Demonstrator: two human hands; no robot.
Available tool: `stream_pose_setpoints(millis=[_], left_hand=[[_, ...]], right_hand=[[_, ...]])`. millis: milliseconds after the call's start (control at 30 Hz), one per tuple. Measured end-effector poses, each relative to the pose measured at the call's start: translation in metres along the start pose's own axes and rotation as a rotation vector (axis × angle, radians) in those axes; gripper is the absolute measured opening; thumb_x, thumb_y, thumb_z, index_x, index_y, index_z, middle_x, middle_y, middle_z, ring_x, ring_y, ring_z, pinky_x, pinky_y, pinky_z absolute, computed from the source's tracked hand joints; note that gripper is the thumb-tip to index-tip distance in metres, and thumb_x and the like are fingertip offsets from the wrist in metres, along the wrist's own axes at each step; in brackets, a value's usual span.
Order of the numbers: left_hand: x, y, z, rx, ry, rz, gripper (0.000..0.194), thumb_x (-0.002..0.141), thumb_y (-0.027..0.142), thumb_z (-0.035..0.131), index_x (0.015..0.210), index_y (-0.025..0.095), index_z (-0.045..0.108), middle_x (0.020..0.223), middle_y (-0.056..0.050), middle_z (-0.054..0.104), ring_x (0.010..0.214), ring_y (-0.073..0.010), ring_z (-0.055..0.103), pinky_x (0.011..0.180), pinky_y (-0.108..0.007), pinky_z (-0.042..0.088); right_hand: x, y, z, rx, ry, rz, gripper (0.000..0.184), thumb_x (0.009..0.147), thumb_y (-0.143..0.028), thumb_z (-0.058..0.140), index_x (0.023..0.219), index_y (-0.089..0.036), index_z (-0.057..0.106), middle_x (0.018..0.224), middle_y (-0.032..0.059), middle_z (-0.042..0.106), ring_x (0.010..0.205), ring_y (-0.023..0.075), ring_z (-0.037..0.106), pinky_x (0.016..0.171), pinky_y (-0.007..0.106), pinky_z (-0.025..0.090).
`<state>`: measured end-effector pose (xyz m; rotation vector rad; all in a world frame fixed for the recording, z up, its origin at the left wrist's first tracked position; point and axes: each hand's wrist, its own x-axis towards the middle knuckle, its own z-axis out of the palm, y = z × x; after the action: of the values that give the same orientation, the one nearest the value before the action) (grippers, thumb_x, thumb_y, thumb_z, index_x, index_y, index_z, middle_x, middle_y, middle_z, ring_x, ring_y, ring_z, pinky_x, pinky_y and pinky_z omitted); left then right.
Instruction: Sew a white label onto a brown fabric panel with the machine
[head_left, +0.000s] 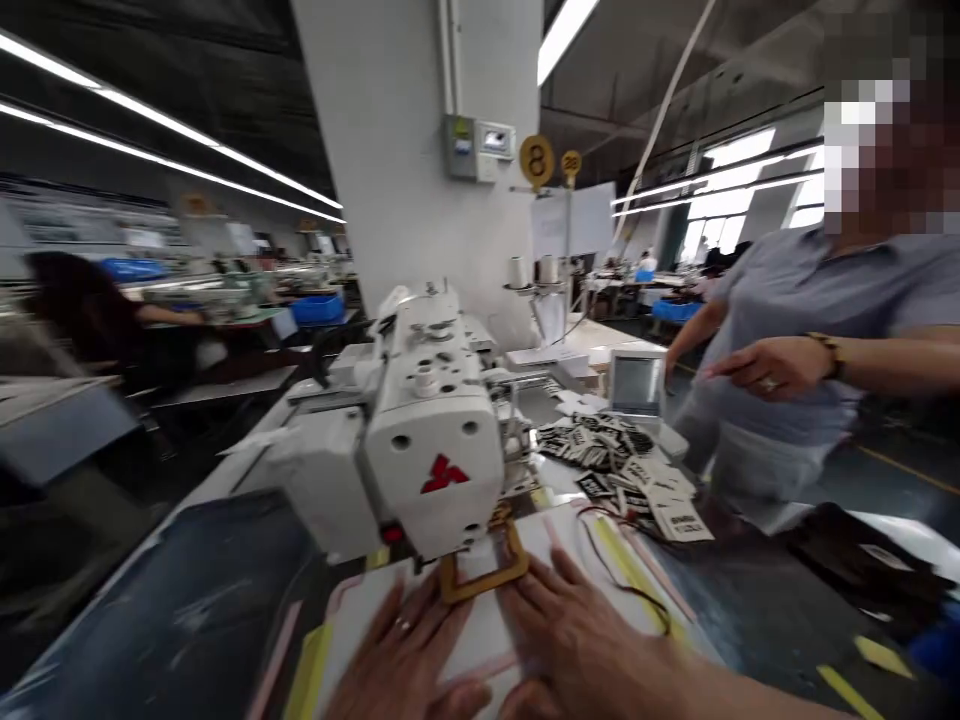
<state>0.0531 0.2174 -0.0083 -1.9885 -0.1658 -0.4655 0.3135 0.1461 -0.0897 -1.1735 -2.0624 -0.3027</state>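
Your left hand (409, 645) and right hand (576, 622) lie flat, fingers extended, the yellow-brown frame (487, 583) just ahead between them, neither clearly nearer.

My left hand (405, 640) is resting palm-down, ring on one finger, on a white surface (480, 645); my right hand (574, 622) is lying flat opposite. Fingertips are sitting just beside a brown frame (487, 583) below a white sewing machine's (435, 450) head. Labels (611, 465) are lying heaped right, near a small screen (636, 383). A co-worker's hand (776, 367) is hanging in air beyond.
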Motion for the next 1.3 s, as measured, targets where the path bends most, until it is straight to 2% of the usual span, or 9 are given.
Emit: stream_pose_setpoints(millis=[133, 233, 367, 600, 700, 867, 1100, 1200, 1300], left_hand=[[-0.005, 0.003, -0.01, 0.079, -0.112, 0.034, 0.084, 0.105, 0.067, 0.043, 0.17, 0.017, 0.02, 0.166, 0.001, 0.03, 0.152, -0.0207, 0.031, 0.127, -0.035, -0.009], [-0.002, 0.006, -0.01, 0.019, -0.185, 0.002, 0.087, 0.105, 0.068, 0.041, 0.171, 0.018, 0.013, 0.169, 0.001, 0.022, 0.156, -0.0214, 0.019, 0.126, -0.037, -0.012], [-0.003, 0.006, -0.015, 0.033, -0.253, 0.005, 0.09, 0.105, 0.068, 0.041, 0.171, 0.015, 0.009, 0.171, 0.0, 0.017, 0.159, -0.0232, 0.004, 0.125, -0.04, -0.013], [0.003, 0.007, -0.026, 0.028, -0.256, -0.014, 0.094, 0.104, 0.071, 0.042, 0.171, 0.015, 0.007, 0.171, 0.001, 0.015, 0.159, -0.0201, 0.006, 0.127, -0.038, -0.012], [0.0, 0.006, -0.026, -0.001, -0.261, -0.03, 0.096, 0.102, 0.072, 0.043, 0.171, 0.015, 0.007, 0.171, 0.0, 0.014, 0.16, -0.0207, 0.012, 0.13, -0.038, 0.002], [-0.016, 0.002, -0.024, 0.153, -0.16, 0.013, 0.1, 0.098, 0.078, 0.044, 0.168, 0.01, 0.023, 0.167, -0.007, 0.025, 0.156, -0.0262, 0.025, 0.106, -0.037, 0.053], [-0.039, -0.002, -0.051, 0.231, -0.204, -0.004, 0.072, 0.101, 0.071, 0.046, 0.15, 0.02, 0.054, 0.162, -0.004, 0.035, 0.139, -0.0248, 0.053, 0.096, -0.034, 0.059], [-0.051, -0.004, -0.055, 0.254, -0.191, -0.061, 0.065, 0.103, 0.065, 0.047, 0.149, 0.02, 0.057, 0.162, -0.002, 0.036, 0.141, -0.0239, 0.05, 0.097, -0.034, 0.058], [-0.065, -0.006, -0.053, 0.25, -0.21, -0.157, 0.061, 0.105, 0.064, 0.044, 0.15, 0.024, 0.056, 0.165, 0.003, 0.031, 0.149, -0.021, 0.041, 0.105, -0.037, 0.054]], right_hand=[[0.0, 0.003, 0.012, -0.05, -0.072, -0.019, 0.087, 0.099, -0.074, 0.039, 0.169, -0.026, 0.021, 0.171, -0.0047, 0.01, 0.161, 0.0178, -0.002, 0.129, 0.052, -0.004], [-0.002, 0.001, 0.014, -0.14, -0.073, -0.01, 0.084, 0.1, -0.075, 0.034, 0.166, -0.024, 0.028, 0.171, -0.0037, 0.013, 0.161, 0.0177, -0.002, 0.129, 0.053, -0.001], [-0.001, 0.004, 0.017, -0.237, -0.074, -0.062, 0.09, 0.1, -0.078, 0.029, 0.164, -0.016, 0.034, 0.171, 0.0046, 0.011, 0.16, 0.0303, 0.007, 0.125, 0.065, 0.013], [-0.002, 0.004, 0.018, -0.524, 0.301, -0.263, 0.1, 0.094, -0.088, 0.03, 0.146, -0.007, 0.059, 0.154, 0.0147, 0.042, 0.139, 0.0363, 0.05, 0.101, 0.057, 0.053], [-0.005, -0.001, 0.009, -0.637, 0.406, -0.317, 0.099, 0.086, -0.092, 0.043, 0.131, -0.008, 0.071, 0.141, 0.0174, 0.055, 0.123, 0.0359, 0.063, 0.09, 0.05, 0.06], [-0.021, -0.008, -0.017, -0.771, 0.493, -0.308, 0.087, 0.065, -0.086, 0.073, 0.117, -0.017, 0.079, 0.128, 0.0123, 0.064, 0.107, 0.033, 0.071, 0.079, 0.041, 0.064], [-0.062, 0.0, -0.023, -0.633, 0.472, -0.239, 0.037, 0.095, -0.047, 0.064, 0.116, -0.021, 0.078, 0.128, 0.0025, 0.067, 0.107, 0.0207, 0.072, 0.085, 0.028, 0.062], [-0.09, 0.012, -0.012, -0.415, 0.66, -0.197, 0.03, 0.101, -0.038, 0.058, 0.119, -0.019, 0.074, 0.127, 0.0039, 0.069, 0.11, 0.0155, 0.071, 0.096, 0.021, 0.056], [-0.13, 0.031, 0.008, -0.265, 0.713, -0.085, 0.035, 0.101, -0.03, 0.059, 0.134, -0.023, 0.063, 0.131, 0.0018, 0.067, 0.116, 0.0113, 0.068, 0.105, 0.015, 0.049]])
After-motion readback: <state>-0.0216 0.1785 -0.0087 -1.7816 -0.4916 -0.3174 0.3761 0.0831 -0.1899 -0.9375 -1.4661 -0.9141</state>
